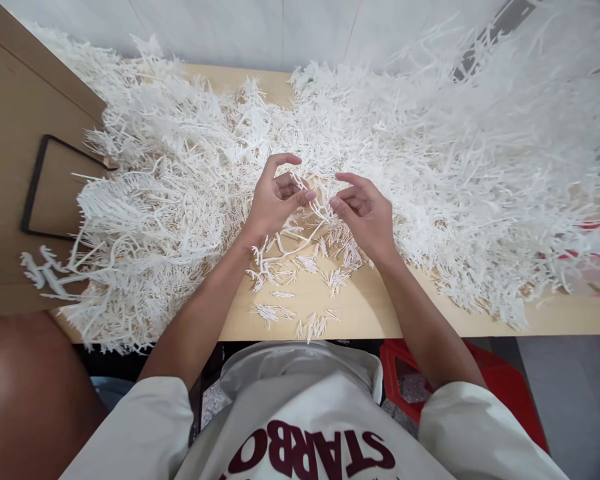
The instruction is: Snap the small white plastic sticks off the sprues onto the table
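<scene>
Over the middle of the tan table, a thin white branched plastic sprig hangs between my two hands. My left hand is closed on it with the thumb against the curled fingers, while the index finger arches above. My right hand is at the sprig's other side, its thumb and bent fingers pinched at the strands, its index finger held out. The exact grip points are small and partly hidden by the fingers. Below the hands lie a longer white stem and small loose white clusters on the tabletop.
Large heaps of white sprigs spread left, behind and right. A cardboard-coloured panel with a black metal loop stands at the left. Another person's bare limb is at lower left. A red stool is beneath the table.
</scene>
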Available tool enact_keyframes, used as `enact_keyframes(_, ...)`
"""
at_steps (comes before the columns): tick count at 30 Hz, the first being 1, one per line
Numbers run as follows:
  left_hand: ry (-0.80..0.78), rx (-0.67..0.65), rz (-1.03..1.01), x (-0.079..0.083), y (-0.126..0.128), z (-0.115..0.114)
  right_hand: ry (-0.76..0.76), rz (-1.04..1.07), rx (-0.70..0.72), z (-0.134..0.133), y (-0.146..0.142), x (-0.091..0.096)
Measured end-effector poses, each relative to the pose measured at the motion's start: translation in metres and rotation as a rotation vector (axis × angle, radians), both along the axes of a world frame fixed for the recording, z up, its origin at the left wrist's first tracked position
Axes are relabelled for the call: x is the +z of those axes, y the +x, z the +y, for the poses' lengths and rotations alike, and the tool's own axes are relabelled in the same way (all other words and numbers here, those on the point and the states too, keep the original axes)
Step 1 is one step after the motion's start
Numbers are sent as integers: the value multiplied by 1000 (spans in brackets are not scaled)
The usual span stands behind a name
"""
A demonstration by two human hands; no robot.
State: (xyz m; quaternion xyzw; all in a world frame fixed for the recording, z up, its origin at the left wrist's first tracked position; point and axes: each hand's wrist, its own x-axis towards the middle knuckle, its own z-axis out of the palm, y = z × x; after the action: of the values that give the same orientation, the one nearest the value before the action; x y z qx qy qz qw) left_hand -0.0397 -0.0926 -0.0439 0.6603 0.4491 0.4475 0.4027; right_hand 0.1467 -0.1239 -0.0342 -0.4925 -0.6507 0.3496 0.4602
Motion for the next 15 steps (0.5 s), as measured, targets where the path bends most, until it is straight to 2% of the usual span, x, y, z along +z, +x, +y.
enact_keyframes(3,5,-7,-30,-2,1,0,-84,2,90,0,-1,1)
enact_keyframes(5,28,-17,-37,-4,2,0,-115,4,103,0,-3,-1)
enact_keyframes(8,36,3,-41,-6,4,-1,-81,37,46,1,-6,-7)
enact_keyframes(11,-20,10,-71,-7,8,-3,-40,69,-21,3,-9,-12)
enact_keyframes(15,-160,-85,-145,-8,14,-7,-13,109,-63,2,-10,-14)
